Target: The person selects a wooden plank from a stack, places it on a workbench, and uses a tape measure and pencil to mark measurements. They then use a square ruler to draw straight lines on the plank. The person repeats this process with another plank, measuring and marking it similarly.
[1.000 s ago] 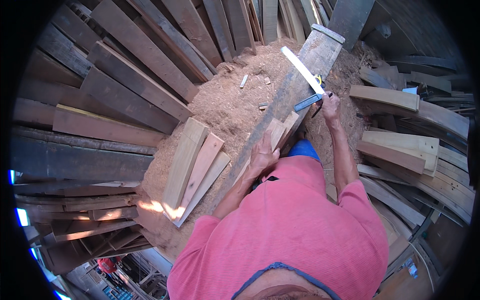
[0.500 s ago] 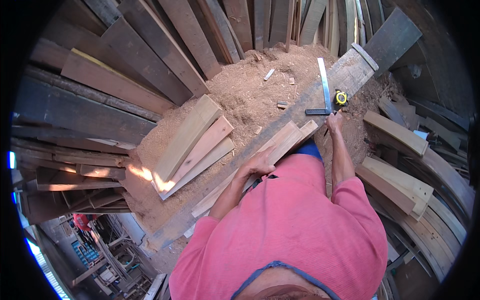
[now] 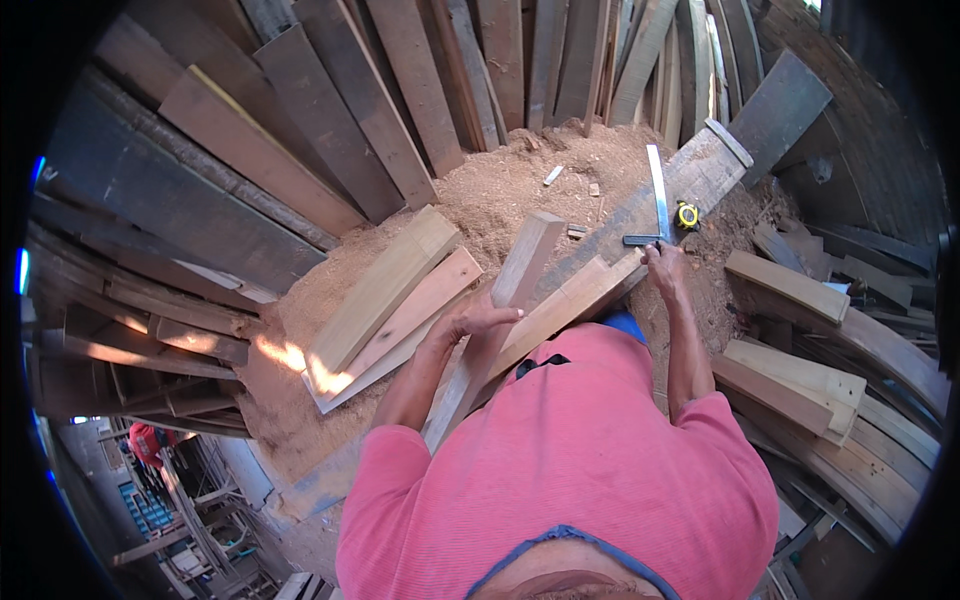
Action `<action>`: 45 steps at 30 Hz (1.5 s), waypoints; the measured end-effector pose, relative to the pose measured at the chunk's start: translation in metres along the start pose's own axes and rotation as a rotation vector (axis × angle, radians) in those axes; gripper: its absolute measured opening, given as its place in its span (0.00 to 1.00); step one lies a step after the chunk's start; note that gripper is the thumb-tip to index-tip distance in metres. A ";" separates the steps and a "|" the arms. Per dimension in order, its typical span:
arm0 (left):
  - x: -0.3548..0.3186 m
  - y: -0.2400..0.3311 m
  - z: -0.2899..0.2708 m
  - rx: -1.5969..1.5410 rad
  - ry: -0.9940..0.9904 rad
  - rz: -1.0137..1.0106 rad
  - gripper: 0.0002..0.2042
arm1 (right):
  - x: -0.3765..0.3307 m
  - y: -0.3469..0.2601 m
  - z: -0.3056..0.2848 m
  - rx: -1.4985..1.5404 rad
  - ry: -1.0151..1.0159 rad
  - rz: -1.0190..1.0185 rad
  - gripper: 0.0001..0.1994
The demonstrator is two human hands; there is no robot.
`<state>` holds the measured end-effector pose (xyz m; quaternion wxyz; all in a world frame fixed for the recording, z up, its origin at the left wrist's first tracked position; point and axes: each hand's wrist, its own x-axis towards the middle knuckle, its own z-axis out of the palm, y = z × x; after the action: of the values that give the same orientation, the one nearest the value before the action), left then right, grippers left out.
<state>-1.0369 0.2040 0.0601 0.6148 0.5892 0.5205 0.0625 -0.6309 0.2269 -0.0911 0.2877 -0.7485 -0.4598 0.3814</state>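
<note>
My left hand grips a narrow wooden board by its edge, thumb stretched across it. That board stands tilted beside a second, paler board, which lies along the bench plank in front of my body. My right hand is closed at the far end of the paler board, close to the black stock of a try square. What its fingers hold is hidden. The square's metal blade points away from me on the bench plank. Right of it sits a yellow and black tape measure.
Sawdust covers the ground. Left of the bench, several cut boards lie together. Tall planks lean all along the far side. More stacked timber stands at my right. A person in red is at the far lower left.
My left hand has shifted left and up, tilting one board away from the other beside it. My right hand stays by the square. The whole view has shifted slightly.
</note>
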 end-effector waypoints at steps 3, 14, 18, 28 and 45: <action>-0.027 0.012 -0.010 0.253 0.269 0.089 0.54 | -0.011 -0.035 0.022 -0.039 -0.186 -0.079 0.17; -0.205 0.073 -0.076 0.286 0.793 0.138 0.55 | -0.065 -0.106 0.113 -0.911 -0.746 -0.470 0.17; -0.320 0.125 -0.087 0.485 1.210 0.172 0.51 | -0.068 -0.099 0.127 -0.901 -0.825 -0.562 0.19; -0.502 0.171 -0.078 0.103 2.161 0.919 0.22 | -0.105 -0.214 0.159 -0.518 -0.860 -0.838 0.31; -0.305 -0.147 0.003 -1.317 2.191 0.297 0.39 | -0.224 -0.271 0.199 -0.445 -0.806 -1.538 0.25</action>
<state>-1.2511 -0.0523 0.1163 0.0295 -0.1302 0.5522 0.8229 -0.9879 0.1508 0.0809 0.1287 -0.0814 -0.9638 0.2190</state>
